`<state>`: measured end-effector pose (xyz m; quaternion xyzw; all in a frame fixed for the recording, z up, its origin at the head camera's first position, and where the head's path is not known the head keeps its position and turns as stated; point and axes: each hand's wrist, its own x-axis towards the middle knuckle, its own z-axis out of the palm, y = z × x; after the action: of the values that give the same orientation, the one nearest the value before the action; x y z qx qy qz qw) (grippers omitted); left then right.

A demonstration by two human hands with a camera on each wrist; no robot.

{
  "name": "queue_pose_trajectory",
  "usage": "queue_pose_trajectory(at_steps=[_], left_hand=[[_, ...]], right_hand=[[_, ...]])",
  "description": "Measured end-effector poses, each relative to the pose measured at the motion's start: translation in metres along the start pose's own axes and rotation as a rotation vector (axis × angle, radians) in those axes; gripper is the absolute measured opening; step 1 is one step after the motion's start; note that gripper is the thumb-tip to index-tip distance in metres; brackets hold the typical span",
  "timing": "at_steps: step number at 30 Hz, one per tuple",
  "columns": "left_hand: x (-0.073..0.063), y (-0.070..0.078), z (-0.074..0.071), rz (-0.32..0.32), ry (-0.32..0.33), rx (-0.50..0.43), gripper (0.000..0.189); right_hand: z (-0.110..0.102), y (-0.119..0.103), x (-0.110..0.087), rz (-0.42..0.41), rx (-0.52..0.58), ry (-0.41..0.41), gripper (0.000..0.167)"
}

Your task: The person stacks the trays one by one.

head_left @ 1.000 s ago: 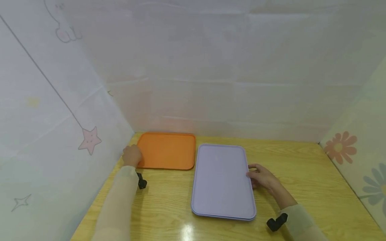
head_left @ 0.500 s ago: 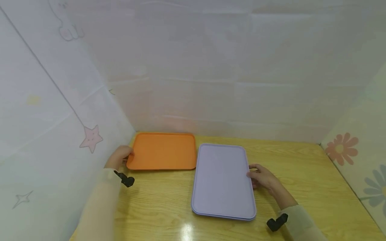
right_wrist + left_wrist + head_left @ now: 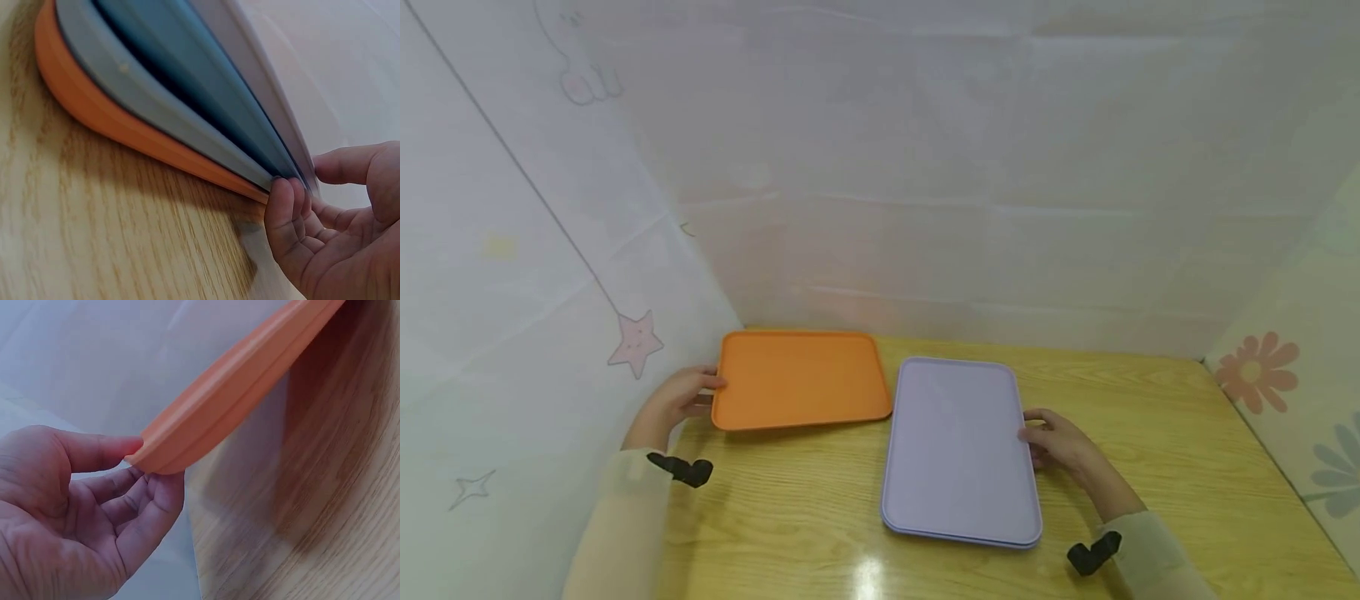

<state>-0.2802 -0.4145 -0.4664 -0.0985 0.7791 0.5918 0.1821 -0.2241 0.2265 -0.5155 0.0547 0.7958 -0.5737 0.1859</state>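
My left hand [image 3: 674, 400] pinches the left short edge of an orange tray [image 3: 801, 379], thumb on the rim and fingers beneath. In the left wrist view this tray [image 3: 212, 406] slopes, its held end raised off the table. To its right lies a stack of trays with a lavender tray [image 3: 962, 450] on top. At the stack's right long side, my right hand [image 3: 1063, 446] grips the edges between thumb and fingers. Seen from the right wrist, a teal tray [image 3: 181, 69], a grey-blue tray [image 3: 144, 90] and another orange tray [image 3: 112, 128] lie beneath the lavender one.
A wood-grain table [image 3: 790, 508] carries the trays. Pale printed sheets hang along its back [image 3: 970, 275], left and right sides. The left forearm is close to the left sheet [image 3: 550, 400]. Bare tabletop shows in front of the orange tray and right of the stack.
The left hand has shifted left and towards me, from over the orange tray's corner to its short edge. That end of the tray has risen and come left. The right hand stays on the stack.
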Motion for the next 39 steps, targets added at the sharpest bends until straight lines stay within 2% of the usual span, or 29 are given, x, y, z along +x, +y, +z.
queue_pose_trajectory(at_steps=[4, 11, 16, 23, 28, 35, 39], left_hand=[[-0.013, 0.001, 0.001, 0.036, 0.013, -0.034, 0.07], [-0.033, 0.0, 0.003, 0.072, 0.072, -0.098, 0.069], [-0.042, -0.003, 0.004, 0.105, 0.077, -0.178, 0.07], [-0.051, 0.002, 0.014, 0.128, 0.103, -0.255, 0.073], [-0.056, 0.005, 0.026, 0.152, 0.106, -0.255, 0.072], [-0.054, 0.006, 0.056, 0.211, 0.086, -0.263, 0.069], [-0.057, 0.006, 0.078, 0.242, 0.079, -0.28, 0.066]], right_hand=[[0.0, 0.001, 0.0, -0.005, 0.017, -0.003, 0.056], [0.001, 0.002, -0.002, -0.021, 0.025, -0.007, 0.056], [0.002, 0.003, -0.003, -0.028, 0.031, 0.014, 0.054], [-0.001, -0.005, -0.014, -0.094, 0.013, 0.093, 0.053], [0.001, -0.018, -0.024, -0.132, 0.031, 0.121, 0.052], [0.021, -0.035, -0.037, -0.221, 0.206, 0.092, 0.053], [0.036, -0.039, -0.04, -0.222, 0.288, 0.082, 0.055]])
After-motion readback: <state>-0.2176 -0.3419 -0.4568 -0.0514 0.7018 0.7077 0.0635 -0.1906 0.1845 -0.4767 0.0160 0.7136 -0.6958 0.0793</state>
